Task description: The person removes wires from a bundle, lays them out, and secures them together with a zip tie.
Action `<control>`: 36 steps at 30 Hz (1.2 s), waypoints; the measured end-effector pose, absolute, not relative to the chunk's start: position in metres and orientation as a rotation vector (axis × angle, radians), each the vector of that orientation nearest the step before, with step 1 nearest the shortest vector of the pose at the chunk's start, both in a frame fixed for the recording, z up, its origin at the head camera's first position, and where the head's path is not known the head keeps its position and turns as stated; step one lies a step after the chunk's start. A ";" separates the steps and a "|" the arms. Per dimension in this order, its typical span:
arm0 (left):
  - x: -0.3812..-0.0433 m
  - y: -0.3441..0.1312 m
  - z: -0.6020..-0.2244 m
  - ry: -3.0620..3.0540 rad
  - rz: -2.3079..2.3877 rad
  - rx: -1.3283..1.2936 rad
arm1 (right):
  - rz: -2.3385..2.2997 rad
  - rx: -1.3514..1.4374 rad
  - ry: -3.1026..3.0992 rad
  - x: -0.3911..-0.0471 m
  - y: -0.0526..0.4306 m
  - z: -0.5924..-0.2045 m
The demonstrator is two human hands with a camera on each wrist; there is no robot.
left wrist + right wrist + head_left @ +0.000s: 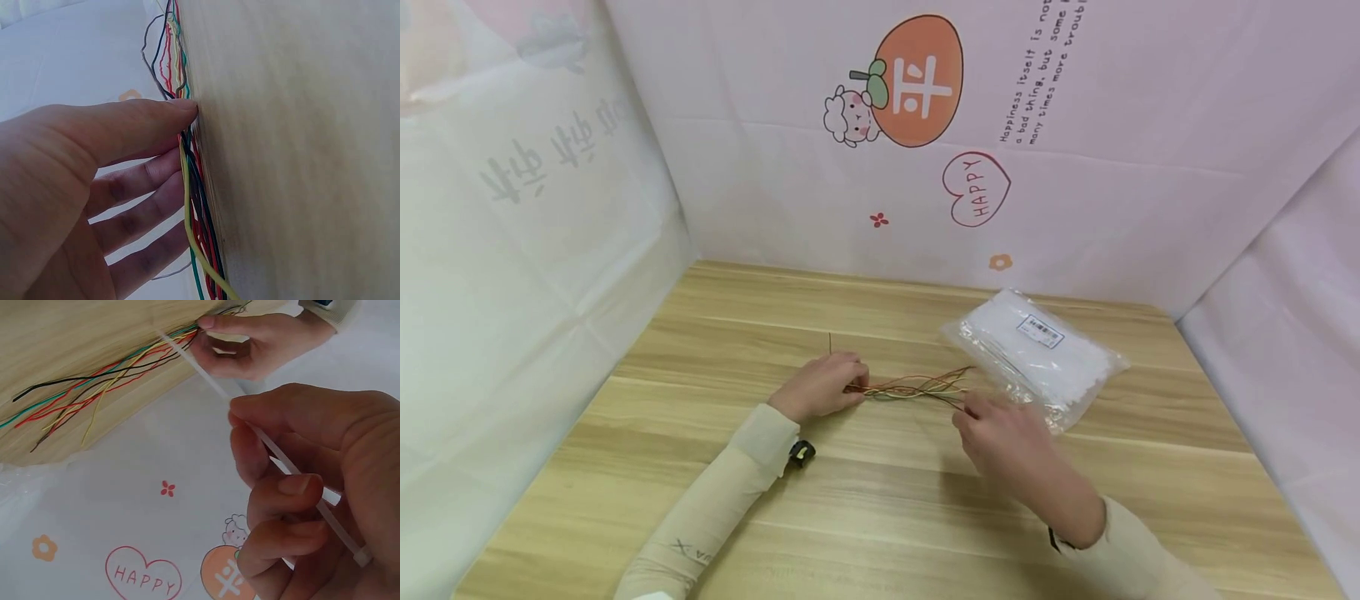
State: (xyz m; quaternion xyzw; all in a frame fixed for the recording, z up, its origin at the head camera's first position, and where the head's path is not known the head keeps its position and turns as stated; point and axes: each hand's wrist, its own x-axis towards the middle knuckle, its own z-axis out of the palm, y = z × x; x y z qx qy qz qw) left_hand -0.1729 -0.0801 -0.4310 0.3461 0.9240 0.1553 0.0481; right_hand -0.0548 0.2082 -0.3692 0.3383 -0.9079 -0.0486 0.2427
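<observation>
My left hand (822,387) pinches a bundle of thin coloured wires (917,387) just above the table, thumb on one side and fingers on the other. Red, black, green and yellow strands (199,212) run through that grip in the left wrist view. My right hand (1011,437) holds a white cable tie (203,375) between thumb and fingers; its head (362,555) lies near the palm. The tie's thin end reaches toward the wires beside the left hand; whether they touch I cannot tell. Loose wire ends (56,415) fan out on the right-hand side.
A clear plastic bag (1037,342) of white ties, with a barcode label, lies behind the right hand. The wooden table (865,533) is bordered by printed white cloth (760,167) at the back and sides. A small black device (802,453) sits at the left wrist.
</observation>
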 end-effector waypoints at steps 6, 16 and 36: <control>-0.172 -0.079 -0.431 2.819 0.478 1.051 | -0.199 0.937 -2.506 -0.055 0.204 -0.371; -0.170 -0.079 -0.430 2.818 0.488 1.062 | -0.232 0.936 -2.572 -0.072 0.195 -0.378; -0.177 -0.078 -0.430 2.796 0.485 1.013 | -0.191 0.981 -2.681 -0.100 0.176 -0.399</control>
